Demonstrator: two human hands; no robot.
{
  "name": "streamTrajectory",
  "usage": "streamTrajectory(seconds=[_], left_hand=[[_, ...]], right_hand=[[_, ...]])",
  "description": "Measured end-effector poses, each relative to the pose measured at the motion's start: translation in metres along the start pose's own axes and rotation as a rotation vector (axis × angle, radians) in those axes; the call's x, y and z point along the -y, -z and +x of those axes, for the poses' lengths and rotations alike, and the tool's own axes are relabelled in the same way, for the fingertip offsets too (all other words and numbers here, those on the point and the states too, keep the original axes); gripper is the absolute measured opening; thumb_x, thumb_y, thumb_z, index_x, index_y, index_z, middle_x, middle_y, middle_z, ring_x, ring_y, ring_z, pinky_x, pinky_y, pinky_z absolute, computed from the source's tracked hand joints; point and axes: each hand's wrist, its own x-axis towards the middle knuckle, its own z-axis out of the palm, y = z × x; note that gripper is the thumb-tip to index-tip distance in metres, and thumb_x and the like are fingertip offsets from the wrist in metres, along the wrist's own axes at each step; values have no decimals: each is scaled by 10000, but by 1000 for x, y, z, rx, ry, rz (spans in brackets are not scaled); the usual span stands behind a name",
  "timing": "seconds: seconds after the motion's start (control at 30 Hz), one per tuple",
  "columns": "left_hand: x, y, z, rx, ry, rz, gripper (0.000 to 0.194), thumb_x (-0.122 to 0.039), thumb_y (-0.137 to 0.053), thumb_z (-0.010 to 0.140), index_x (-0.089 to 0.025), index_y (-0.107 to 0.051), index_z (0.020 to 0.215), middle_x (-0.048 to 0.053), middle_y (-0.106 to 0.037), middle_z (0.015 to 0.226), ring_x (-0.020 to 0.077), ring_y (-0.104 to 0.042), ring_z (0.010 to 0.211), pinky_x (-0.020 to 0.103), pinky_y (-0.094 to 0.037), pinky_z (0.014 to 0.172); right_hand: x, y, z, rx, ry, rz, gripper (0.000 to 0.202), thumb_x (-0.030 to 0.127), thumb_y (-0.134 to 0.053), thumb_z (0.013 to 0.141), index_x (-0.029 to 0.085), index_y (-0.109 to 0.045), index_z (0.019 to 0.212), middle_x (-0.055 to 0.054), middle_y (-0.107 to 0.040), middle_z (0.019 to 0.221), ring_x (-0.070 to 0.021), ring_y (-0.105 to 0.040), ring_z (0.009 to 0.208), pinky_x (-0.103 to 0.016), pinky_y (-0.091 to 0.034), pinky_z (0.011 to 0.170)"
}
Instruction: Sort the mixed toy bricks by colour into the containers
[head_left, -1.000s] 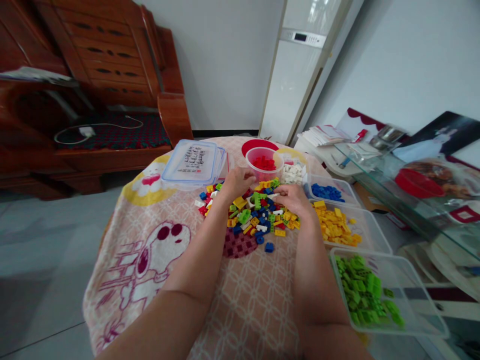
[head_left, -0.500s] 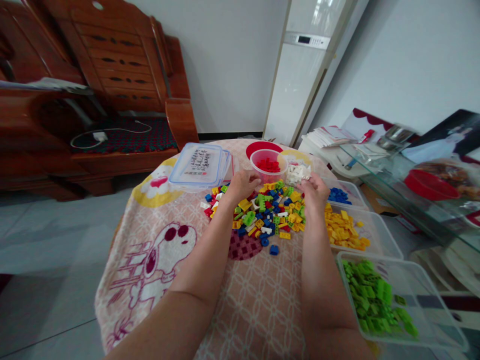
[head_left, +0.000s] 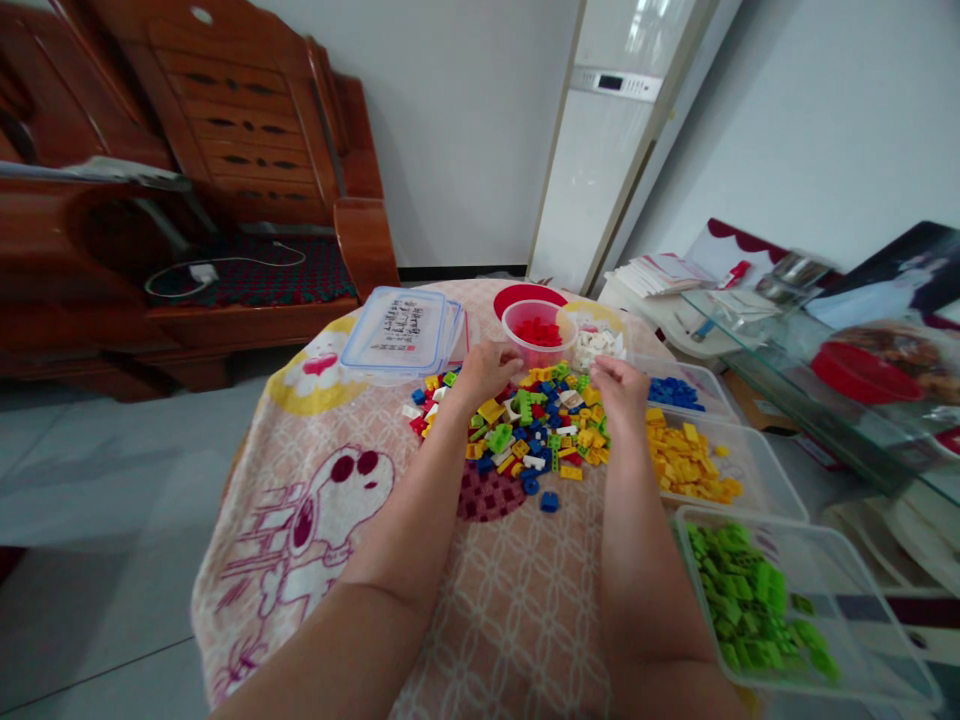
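A mixed pile of toy building bricks [head_left: 534, 440] in yellow, green, blue, red and white covers the middle of the table. My left hand [head_left: 489, 372] hovers over its back left part, beside a clear round tub [head_left: 540, 350] of red bricks [head_left: 537, 331]. Its fingers are bent and slightly apart, with nothing visible between them. Over the pile's right edge is my right hand [head_left: 621, 384], fingers stretched toward the left and seemingly holding nothing. Just behind its fingertips lies a heap of white bricks [head_left: 598, 347].
Along the right side stand clear plastic boxes of blue bricks [head_left: 675, 393], yellow bricks [head_left: 688, 455] and green bricks [head_left: 739, 590]. Stacked clear lids [head_left: 397, 330] lie at the back left, and a red lid [head_left: 510, 296] sits behind the tub. A glass shelf [head_left: 817, 400] is further right.
My right hand has drawn slightly away from the white heap toward the pile, and the white piece at its fingertips no longer shows there. My left hand has barely moved.
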Motion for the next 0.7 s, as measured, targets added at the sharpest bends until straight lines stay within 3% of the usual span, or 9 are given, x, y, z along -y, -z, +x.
streamTrajectory(seconds=[0.13,0.3,0.47,0.7], left_hand=[[-1,1,-1,6,7,-5,287,-225,-562,848,-139,-807,972,53,-775,873,165,-631,749,262,-463,738],[-1,3,-1,8,-5,-12,277,-235,-558,847,-155,-807,937,47,-779,866,174,-647,774,263,-471,745],[0,2,0,-4,-13,4,274,-250,-559,842,-160,-807,916,41,-775,850,168,-633,749,259,-467,726],[0,2,0,4,-2,2,280,-241,-564,845,-145,-811,936,57,-778,876,175,-648,770,265,-469,739]], right_hand=[[13,-4,-14,277,136,-467,257,211,-688,751,180,-804,978,-77,-797,934,-256,-734,922,-394,-555,927],[27,-10,-27,406,173,-891,186,180,-683,822,230,-824,932,-95,-793,969,-282,-719,1006,-370,-517,893],[34,-5,-28,477,252,-991,161,217,-681,855,252,-829,911,-89,-785,926,-254,-709,965,-319,-494,823],[31,2,-25,526,218,-915,170,184,-754,735,208,-820,890,-74,-759,849,-234,-688,881,-302,-481,781]])
